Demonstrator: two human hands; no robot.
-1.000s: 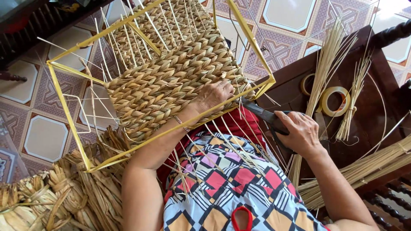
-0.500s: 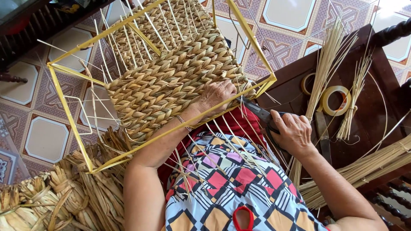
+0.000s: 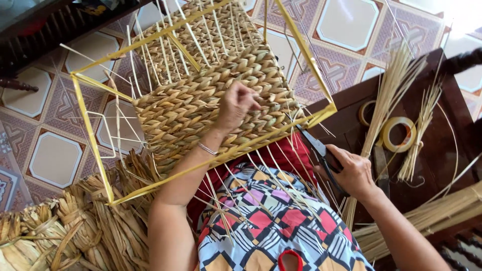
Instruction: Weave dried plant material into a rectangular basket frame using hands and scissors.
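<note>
Now hands: left [image 3: 236, 105] on woven basket [image 3: 211, 95], right [image 3: 354, 173] around scissors [image 3: 321, 153].

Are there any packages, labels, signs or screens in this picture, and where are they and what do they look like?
None in view: no package, label, sign or screen.
The closest things are two tape rolls on the dark wooden table, right of the scissors held in the right hand: round, yellowish rings, no print visible.
The left hand rests on the woven basket, which carries no tag.
</note>
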